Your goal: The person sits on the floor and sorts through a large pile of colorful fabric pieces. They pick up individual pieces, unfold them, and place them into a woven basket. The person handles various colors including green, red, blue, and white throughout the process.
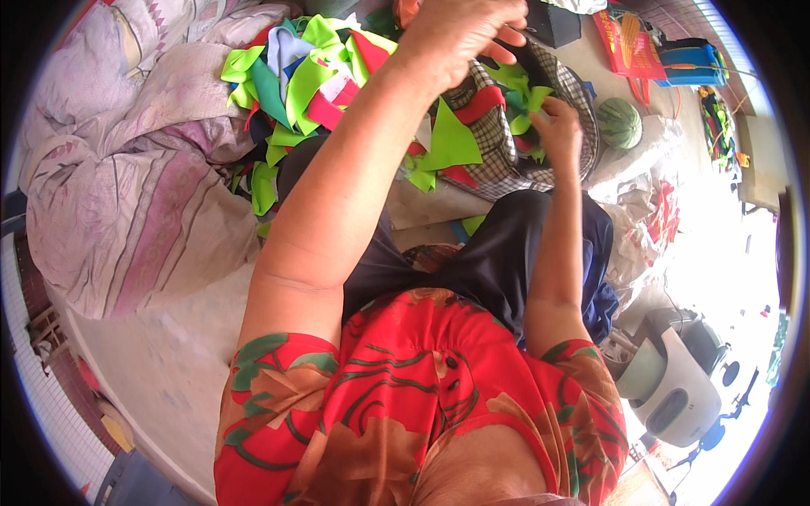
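Observation:
My left hand (pixel 468 38) reaches across the top middle of the view, above the near side of a checked cloth bag (pixel 582 101). Its visible fingers are spread, and I see nothing held in them. Inside the bag's mouth, my right hand (pixel 558 133) pinches a bright green fabric scrap (pixel 530 103) between its fingertips. A red scrap (pixel 479 105) and a larger lime-green scrap (pixel 453 139) hang over the bag's left edge. Left of it lies a heap of fabric scraps (pixel 308 84) in lime, red, teal and grey-blue, partly hidden by my left forearm.
Bulging pale woven sacks (pixel 160 228) fill the left side. Right of the bag sits a striped watermelon (pixel 618 123), with crumpled white plastic (pixel 641 211) nearer me. A red bag (pixel 629 46) and a blue case (pixel 690 63) stand far right. A white-grey appliance (pixel 679 388) is at lower right.

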A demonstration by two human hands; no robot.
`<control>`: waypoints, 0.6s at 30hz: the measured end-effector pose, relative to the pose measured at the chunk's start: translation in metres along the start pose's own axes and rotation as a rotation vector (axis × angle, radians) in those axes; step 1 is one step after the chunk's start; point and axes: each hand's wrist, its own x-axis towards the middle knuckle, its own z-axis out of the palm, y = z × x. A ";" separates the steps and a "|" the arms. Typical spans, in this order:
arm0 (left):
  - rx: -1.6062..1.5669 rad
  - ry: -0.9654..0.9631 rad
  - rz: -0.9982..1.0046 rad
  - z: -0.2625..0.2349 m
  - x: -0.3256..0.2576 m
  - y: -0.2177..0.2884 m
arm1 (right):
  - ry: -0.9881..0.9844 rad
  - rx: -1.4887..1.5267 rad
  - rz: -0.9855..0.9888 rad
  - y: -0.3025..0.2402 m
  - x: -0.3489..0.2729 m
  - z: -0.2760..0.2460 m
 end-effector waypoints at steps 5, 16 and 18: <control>0.086 -0.102 0.011 0.012 -0.007 -0.019 | -0.345 0.239 -0.026 -0.055 -0.027 0.083; 0.453 -0.170 0.128 0.027 -0.012 -0.030 | -0.554 0.182 0.110 -0.048 -0.051 0.184; 0.436 -0.120 0.131 0.028 -0.013 -0.029 | -0.513 0.294 0.093 -0.065 -0.042 0.174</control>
